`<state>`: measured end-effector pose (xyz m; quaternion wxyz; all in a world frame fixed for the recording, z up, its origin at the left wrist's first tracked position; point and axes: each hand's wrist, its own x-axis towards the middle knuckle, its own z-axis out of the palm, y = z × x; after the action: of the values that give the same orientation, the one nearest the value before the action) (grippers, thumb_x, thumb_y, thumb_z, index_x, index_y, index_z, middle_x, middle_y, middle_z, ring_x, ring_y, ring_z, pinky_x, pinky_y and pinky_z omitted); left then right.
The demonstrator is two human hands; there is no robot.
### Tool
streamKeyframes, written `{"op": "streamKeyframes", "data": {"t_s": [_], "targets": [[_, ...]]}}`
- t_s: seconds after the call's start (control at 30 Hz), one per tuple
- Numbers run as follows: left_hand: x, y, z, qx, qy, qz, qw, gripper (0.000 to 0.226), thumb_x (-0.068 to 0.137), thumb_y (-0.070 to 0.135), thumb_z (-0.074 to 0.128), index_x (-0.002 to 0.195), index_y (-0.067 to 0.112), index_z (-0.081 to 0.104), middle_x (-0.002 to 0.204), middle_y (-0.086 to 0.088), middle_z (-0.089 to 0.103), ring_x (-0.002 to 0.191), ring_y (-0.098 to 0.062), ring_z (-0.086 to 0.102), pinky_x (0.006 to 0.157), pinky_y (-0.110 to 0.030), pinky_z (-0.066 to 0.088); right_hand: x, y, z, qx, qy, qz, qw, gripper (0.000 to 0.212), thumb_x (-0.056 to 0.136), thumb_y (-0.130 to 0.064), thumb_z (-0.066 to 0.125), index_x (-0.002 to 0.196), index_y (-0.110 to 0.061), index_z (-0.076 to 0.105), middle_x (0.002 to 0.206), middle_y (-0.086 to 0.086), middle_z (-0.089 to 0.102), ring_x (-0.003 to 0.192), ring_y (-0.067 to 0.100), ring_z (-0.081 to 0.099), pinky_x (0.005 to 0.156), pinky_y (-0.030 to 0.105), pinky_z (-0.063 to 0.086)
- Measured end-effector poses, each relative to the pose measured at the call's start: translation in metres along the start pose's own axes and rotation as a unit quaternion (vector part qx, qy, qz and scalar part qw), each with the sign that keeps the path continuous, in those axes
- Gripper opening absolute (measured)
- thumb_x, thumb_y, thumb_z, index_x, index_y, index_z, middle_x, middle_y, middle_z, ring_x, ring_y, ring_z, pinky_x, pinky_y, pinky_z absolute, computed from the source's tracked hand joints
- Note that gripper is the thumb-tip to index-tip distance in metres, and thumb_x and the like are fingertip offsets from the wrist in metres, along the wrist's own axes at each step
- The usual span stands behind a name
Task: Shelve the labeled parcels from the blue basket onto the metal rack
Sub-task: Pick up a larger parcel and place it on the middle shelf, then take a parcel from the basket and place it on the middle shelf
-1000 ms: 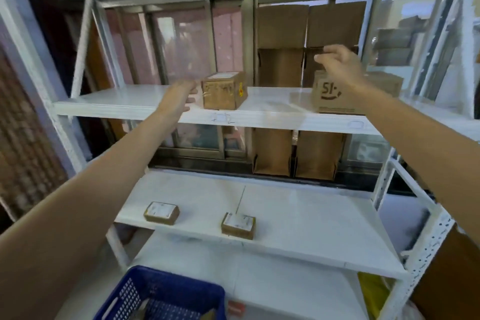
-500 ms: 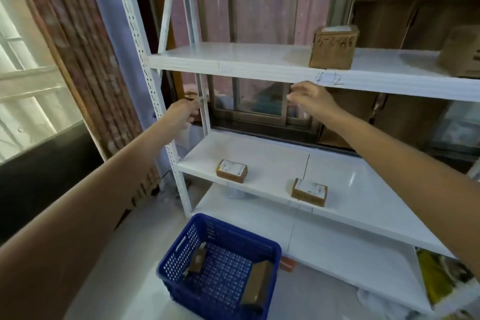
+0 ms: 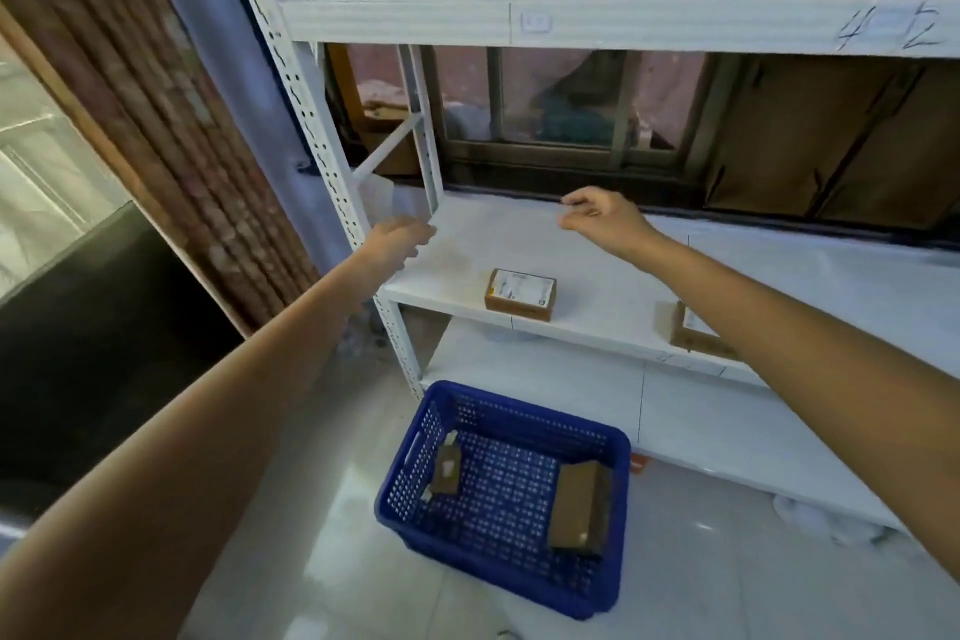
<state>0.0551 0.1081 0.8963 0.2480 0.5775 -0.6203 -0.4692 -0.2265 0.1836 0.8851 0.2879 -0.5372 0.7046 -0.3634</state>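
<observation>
Head view: we reach our empty left hand (image 3: 397, 242) and right hand (image 3: 597, 218), fingers loosely open, over the metal rack (image 3: 597, 23). Two parcels (image 3: 579, 509) lie in the blue basket (image 3: 410, 483) on the floor; another labeled parcel (image 3: 521, 295) sits on the middle shelf.

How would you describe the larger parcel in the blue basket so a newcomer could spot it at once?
Find the blue basket on the floor in front of the white rack. Two brown parcels lie inside; the one meant is the larger parcel, against the right wall. The smaller parcel by the left wall is slimmer.
</observation>
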Motion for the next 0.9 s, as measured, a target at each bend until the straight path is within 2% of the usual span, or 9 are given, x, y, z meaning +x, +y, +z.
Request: {"op": "streamKeyframes", "data": {"t_s": [0.13, 0.3, 0.4, 0.5, 0.63, 0.77, 0.9], "targets": [[0.034, -0.045, 0.006, 0.020, -0.065, -0.005, 0.998, 0.026, 0.093, 0.028, 0.056, 0.111, 0.010, 0.060, 0.114, -0.009, 0.058, 0.105, -0.024, 0.054, 0.088, -0.034, 0.039, 0.004, 0.018, 0.042, -0.010, 0.005, 0.038, 0.999, 0.036, 0.086, -0.034, 0.069, 0.120, -0.023, 0.063, 0.110, -0.002, 0.065, 0.098, 0.013, 0.059, 0.076, 0.019, 0.042], [0.075, -0.108, 0.021, 0.012, -0.111, 0.014, 0.994, 0.008, 0.088, 0.016, 0.061, 0.094, 0.012, 0.063, 0.116, -0.013, 0.062, 0.114, -0.030, 0.055, 0.104, -0.041, 0.041, -0.009, 0.056, 0.098, -0.016, 0.010, 0.102, 0.995, 0.033, 0.084, -0.028, 0.067, 0.117, -0.023, 0.065, 0.107, -0.003, 0.071, 0.102, 0.014, 0.064, 0.085, 0.024, 0.047], [0.094, -0.160, 0.036, 0.036, -0.126, 0.015, 0.991, 0.007, 0.089, 0.021, 0.060, 0.093, 0.016, 0.063, 0.108, -0.006, 0.061, 0.106, -0.024, 0.054, 0.096, -0.033, 0.041, -0.015, 0.094, 0.144, -0.015, 0.023, 0.142, 0.989, 0.034, 0.084, -0.029, 0.068, 0.117, -0.023, 0.065, 0.105, -0.004, 0.070, 0.101, 0.014, 0.064, 0.086, 0.024, 0.047], [0.110, -0.231, 0.059, 0.041, -0.152, -0.008, 0.988, 0.012, 0.090, 0.023, 0.059, 0.097, 0.014, 0.064, 0.106, -0.005, 0.060, 0.103, -0.024, 0.054, 0.094, -0.035, 0.042, -0.022, 0.143, 0.193, -0.003, 0.018, 0.180, 0.983, 0.035, 0.085, -0.030, 0.069, 0.119, -0.023, 0.063, 0.109, -0.003, 0.069, 0.102, 0.014, 0.063, 0.086, 0.023, 0.045], [0.134, -0.336, 0.102, 0.061, -0.160, -0.034, 0.985, 0.016, 0.090, 0.026, 0.059, 0.098, 0.012, 0.063, 0.094, 0.000, 0.059, 0.096, -0.021, 0.053, 0.084, -0.029, 0.039, -0.027, 0.224, 0.261, 0.007, 0.027, 0.210, 0.977, 0.036, 0.087, -0.031, 0.068, 0.122, -0.023, 0.061, 0.112, -0.003, 0.068, 0.106, 0.015, 0.062, 0.087, 0.026, 0.047], [0.165, -0.446, 0.156, 0.087, -0.173, -0.064, 0.979, 0.023, 0.094, 0.031, 0.054, 0.107, 0.014, 0.062, 0.107, 0.000, 0.054, 0.100, -0.021, 0.051, 0.087, -0.032, 0.039, -0.023, 0.317, 0.340, 0.000, 0.022, 0.215, 0.976, 0.038, 0.090, -0.033, 0.066, 0.125, -0.022, 0.059, 0.116, -0.003, 0.067, 0.110, 0.015, 0.061, 0.095, 0.034, 0.049], [0.202, -0.557, 0.212, 0.134, -0.171, -0.074, 0.973, 0.021, 0.097, 0.035, 0.049, 0.104, 0.016, 0.054, 0.091, 0.000, 0.052, 0.077, -0.015, 0.048, 0.077, -0.034, 0.039, -0.008, 0.413, 0.434, -0.013, -0.007, 0.214, 0.977, 0.041, 0.092, -0.039, 0.063, 0.129, -0.025, 0.055, 0.124, -0.003, 0.063, 0.116, 0.016, 0.059, 0.102, 0.039, 0.047]]}}
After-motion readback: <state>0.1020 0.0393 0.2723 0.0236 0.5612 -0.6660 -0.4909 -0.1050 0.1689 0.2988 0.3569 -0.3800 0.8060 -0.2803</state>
